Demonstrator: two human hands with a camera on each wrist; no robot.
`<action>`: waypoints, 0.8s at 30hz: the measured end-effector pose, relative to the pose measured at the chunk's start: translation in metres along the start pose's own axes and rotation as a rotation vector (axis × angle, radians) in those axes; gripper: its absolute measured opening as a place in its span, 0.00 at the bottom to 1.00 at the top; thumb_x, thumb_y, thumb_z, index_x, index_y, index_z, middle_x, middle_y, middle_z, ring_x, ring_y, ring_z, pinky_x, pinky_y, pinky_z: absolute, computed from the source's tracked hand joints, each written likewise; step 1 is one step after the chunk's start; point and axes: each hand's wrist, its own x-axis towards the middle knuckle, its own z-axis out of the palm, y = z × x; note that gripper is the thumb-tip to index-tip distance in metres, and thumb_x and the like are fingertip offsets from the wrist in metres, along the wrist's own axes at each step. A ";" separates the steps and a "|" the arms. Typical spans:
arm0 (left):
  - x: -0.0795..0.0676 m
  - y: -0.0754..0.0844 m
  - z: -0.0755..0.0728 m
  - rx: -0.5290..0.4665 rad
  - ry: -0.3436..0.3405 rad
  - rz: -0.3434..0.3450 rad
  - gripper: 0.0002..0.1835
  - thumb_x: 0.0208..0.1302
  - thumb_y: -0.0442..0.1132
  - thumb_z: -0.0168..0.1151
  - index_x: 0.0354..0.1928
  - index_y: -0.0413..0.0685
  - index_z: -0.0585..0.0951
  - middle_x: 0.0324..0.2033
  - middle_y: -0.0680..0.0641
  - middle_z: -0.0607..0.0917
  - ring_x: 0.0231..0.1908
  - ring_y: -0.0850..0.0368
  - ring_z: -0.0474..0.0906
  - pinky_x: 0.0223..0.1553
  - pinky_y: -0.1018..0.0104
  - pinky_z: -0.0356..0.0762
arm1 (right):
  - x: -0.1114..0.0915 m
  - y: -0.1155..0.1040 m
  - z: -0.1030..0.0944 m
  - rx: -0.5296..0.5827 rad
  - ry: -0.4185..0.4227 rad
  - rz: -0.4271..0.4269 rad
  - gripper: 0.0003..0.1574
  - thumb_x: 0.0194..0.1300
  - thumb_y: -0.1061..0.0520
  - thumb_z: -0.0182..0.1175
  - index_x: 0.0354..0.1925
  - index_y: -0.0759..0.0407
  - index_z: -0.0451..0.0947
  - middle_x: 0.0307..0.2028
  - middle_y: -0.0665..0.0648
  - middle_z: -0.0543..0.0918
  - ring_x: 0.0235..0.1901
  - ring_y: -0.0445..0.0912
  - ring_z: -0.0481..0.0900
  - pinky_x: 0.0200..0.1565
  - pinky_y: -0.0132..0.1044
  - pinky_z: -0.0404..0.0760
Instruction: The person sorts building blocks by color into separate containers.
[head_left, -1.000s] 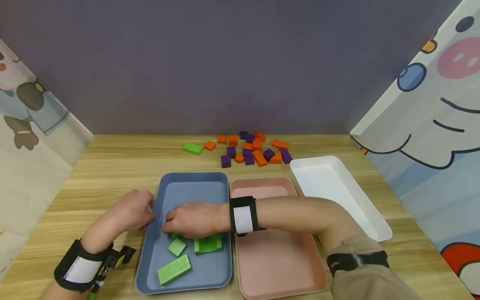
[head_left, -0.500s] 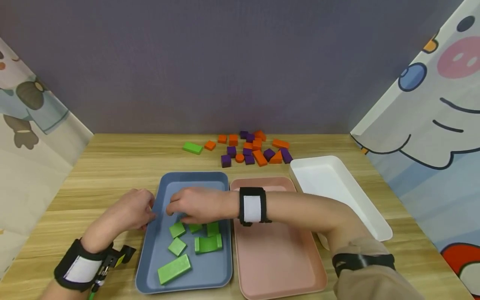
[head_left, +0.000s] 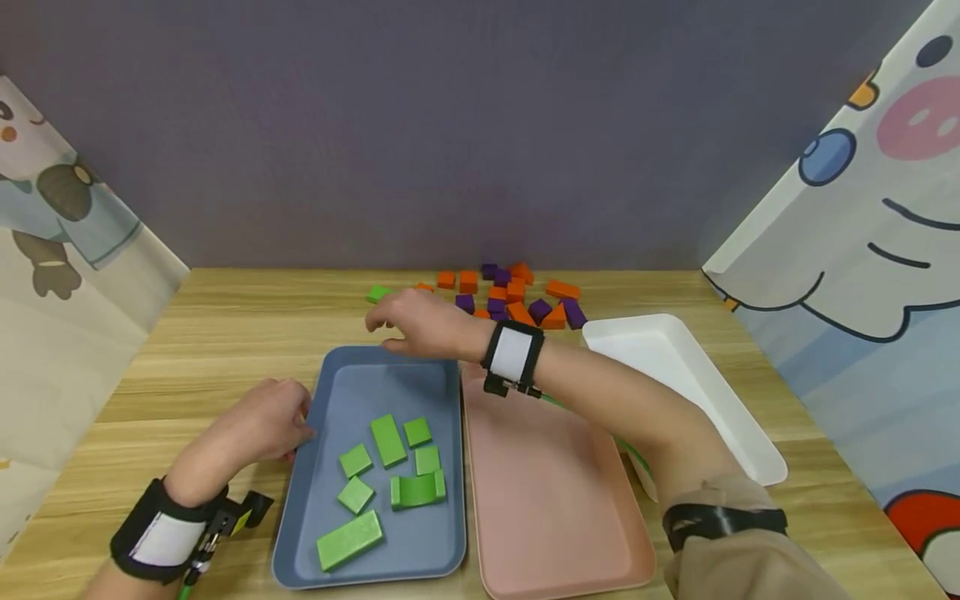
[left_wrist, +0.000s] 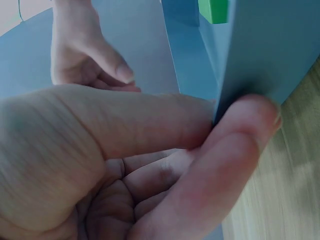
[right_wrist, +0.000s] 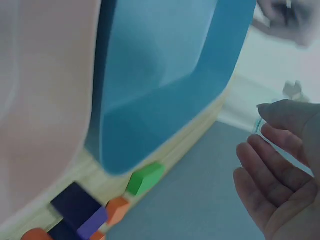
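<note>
On the left, my left hand [head_left: 266, 421] pinches the side rim of the blue tray [head_left: 363, 387] between thumb and forefinger, as the left wrist view shows. Several green blocks lie in that tray, among them a long block [head_left: 350, 540] and a block with a curved hollow [head_left: 417, 490]. My right hand [head_left: 431, 325] hovers over the tray's back edge, fingers loosely bent and holding nothing in the right wrist view. Just beyond it, a green rectangular block [right_wrist: 145, 178] lies on the table, partly hidden by the hand in the head view.
Several orange blocks [head_left: 562, 289] and purple blocks [head_left: 573, 313] are scattered at the back of the table. A pink tray [head_left: 562, 517] stands beside the blue one, under my right forearm. At the right sits a white tray [head_left: 660, 358]. A grey wall [head_left: 450, 133] rises behind.
My right hand has lifted from the green blocks in the blue tray and moved back over its far edge, uncovering those blocks. The left hand has stayed on the rim.
</note>
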 end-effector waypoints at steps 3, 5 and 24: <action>0.001 -0.001 0.001 0.004 0.004 0.003 0.07 0.53 0.31 0.62 0.33 0.32 0.78 0.08 0.54 0.78 0.13 0.61 0.74 0.24 0.66 0.71 | 0.006 0.014 -0.002 0.002 0.029 0.070 0.18 0.63 0.52 0.61 0.51 0.51 0.79 0.49 0.51 0.83 0.45 0.41 0.79 0.49 0.31 0.76; 0.001 -0.001 0.001 0.011 0.009 0.006 0.07 0.53 0.31 0.62 0.32 0.33 0.78 0.07 0.54 0.77 0.12 0.61 0.74 0.24 0.66 0.71 | 0.011 0.021 -0.003 0.006 0.039 0.113 0.17 0.63 0.52 0.61 0.50 0.52 0.80 0.49 0.51 0.83 0.45 0.41 0.79 0.48 0.32 0.77; 0.001 -0.001 0.002 0.036 0.025 0.019 0.06 0.54 0.32 0.64 0.29 0.36 0.77 0.06 0.54 0.76 0.12 0.61 0.72 0.27 0.65 0.70 | 0.052 0.072 0.019 -0.042 0.013 0.432 0.16 0.62 0.52 0.63 0.48 0.54 0.79 0.47 0.52 0.83 0.43 0.44 0.78 0.48 0.36 0.76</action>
